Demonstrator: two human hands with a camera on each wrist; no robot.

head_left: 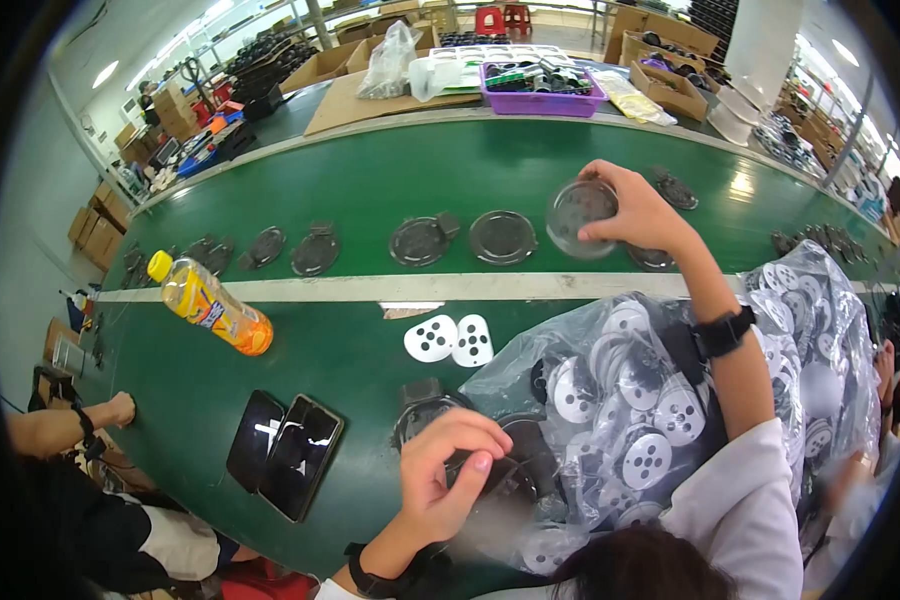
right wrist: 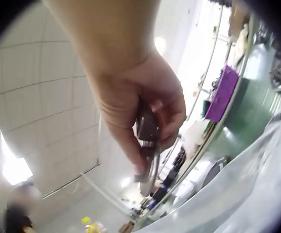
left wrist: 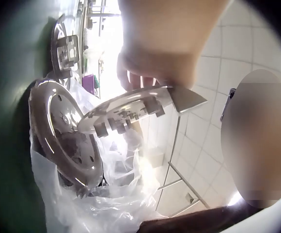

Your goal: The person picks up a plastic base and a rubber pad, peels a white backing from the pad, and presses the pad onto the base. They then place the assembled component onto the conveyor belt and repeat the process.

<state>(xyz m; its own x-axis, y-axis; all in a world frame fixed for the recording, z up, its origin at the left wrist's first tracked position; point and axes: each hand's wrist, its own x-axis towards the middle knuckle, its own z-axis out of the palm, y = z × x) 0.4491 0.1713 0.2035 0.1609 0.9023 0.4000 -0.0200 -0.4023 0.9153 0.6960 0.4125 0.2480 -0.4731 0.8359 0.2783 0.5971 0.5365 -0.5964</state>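
Over the green belt my right hand [head_left: 638, 208] grips a dark, see-through round plastic cover [head_left: 582, 222] by its edge. In the right wrist view that cover [right wrist: 152, 167] shows edge-on between thumb and fingers. My left hand [head_left: 448, 472] is low at the near table, thumb and fingers bent at a second round plastic part. The left wrist view shows this part [left wrist: 126, 110] tilted, with small square clips on its face, pinched by the left hand [left wrist: 155, 65]. Another round dark cover [left wrist: 50, 126] lies beneath it beside the plastic bag [left wrist: 116, 208].
Similar round parts [head_left: 502, 237] lie in a row along the belt [head_left: 370, 180]. Clear bags of white dotted discs [head_left: 647, 460] stand right. Two white pieces [head_left: 431, 338], a drink bottle [head_left: 215, 308] and two phones [head_left: 300, 455] lie left. Another person's hand [head_left: 120, 410] rests at the left edge.
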